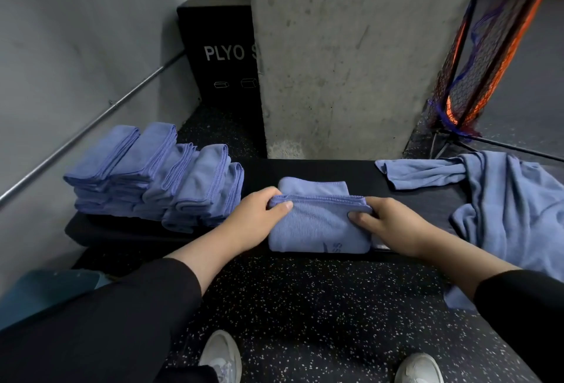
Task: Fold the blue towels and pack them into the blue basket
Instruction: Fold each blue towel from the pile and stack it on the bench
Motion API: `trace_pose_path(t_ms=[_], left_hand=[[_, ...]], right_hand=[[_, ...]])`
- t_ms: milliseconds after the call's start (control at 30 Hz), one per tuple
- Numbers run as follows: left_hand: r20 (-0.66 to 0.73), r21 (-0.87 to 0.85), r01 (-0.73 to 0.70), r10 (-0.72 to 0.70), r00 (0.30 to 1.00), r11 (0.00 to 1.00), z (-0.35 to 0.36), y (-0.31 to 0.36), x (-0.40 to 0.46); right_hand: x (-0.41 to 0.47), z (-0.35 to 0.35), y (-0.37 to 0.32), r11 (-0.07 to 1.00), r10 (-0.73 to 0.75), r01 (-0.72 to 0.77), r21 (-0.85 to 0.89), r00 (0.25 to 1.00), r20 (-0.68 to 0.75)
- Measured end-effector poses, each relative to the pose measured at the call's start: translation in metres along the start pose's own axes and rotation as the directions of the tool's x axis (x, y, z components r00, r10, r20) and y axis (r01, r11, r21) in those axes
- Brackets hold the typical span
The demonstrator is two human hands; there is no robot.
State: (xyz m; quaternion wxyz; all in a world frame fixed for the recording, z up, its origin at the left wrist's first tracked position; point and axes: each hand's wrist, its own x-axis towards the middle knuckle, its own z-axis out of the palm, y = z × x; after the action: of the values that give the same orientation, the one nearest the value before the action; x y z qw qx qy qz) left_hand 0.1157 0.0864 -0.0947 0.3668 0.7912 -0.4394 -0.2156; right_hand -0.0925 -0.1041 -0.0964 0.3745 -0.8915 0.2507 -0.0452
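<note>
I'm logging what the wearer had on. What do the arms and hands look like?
Both arms wear long black sleeves pushed partway up, leaving the forearms bare. The left hand and right hand are bare: no gloves, rings, watch or markings visible.

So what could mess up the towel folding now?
1. Both the left hand and right hand pinch the top fold of the towel; letting go too early might let it spring open.
2. The folded stack leans in uneven rows near the bench edge, so a bump could topple it.
3. The unfolded pile hangs off the bench on the right and might slide to the floor.
</note>
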Motion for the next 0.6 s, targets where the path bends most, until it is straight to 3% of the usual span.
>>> trace_pose_path(t_ms=[133, 333, 500, 600], left_hand=[[-0.023, 0.088, 0.131, -0.130, 0.991, 0.987, 0.008, 0.005, 0.020], [-0.070, 0.206, 0.222, -0.212, 0.975, 0.953, 0.017, -0.004, 0.058], [-0.159, 0.275, 0.252, -0.214, 0.964, 0.928, 0.020, -0.012, 0.082], [-0.276, 0.355, 0.201, -0.103, 0.955, 0.913, 0.022, -0.016, 0.088]], right_hand=[[0.022, 0.007, 0.006, 0.990, 0.107, -0.116, -0.082, 0.989, -0.105], [0.056, 0.017, 0.011, 0.960, 0.184, -0.216, -0.176, 0.967, -0.177], [0.082, 0.020, 0.015, 0.934, 0.204, -0.264, -0.242, 0.947, -0.247], [0.089, 0.026, 0.024, 0.885, 0.211, -0.303, -0.353, 0.938, -0.276]])
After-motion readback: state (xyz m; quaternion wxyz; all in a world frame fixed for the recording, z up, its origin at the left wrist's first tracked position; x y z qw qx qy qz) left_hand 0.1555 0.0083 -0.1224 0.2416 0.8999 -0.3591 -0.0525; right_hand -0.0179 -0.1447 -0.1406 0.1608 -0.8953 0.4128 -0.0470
